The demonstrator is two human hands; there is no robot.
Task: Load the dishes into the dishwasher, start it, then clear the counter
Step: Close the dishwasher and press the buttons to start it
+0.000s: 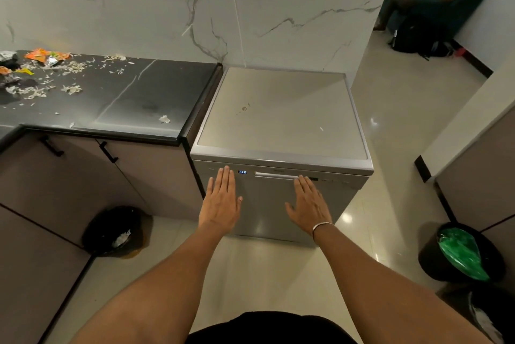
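While the dishwasher [278,120] is sitting shut just right of the counter [145,93], the left hand [221,200] and right hand [308,203] are holding flat, fingers straight, over its door [264,204]; contact unclear. Scraps [41,76] are littering the counter's far left; floor [390,148] is opening rightward.

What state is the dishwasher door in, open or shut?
Shut. The dishwasher door stands upright and flush, no gap. The left hand and right hand are flat at its front, fingers straight. Its display is lit.

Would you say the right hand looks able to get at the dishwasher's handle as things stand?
Likely yes: the right hand lies open just below the handle, with nothing in between.
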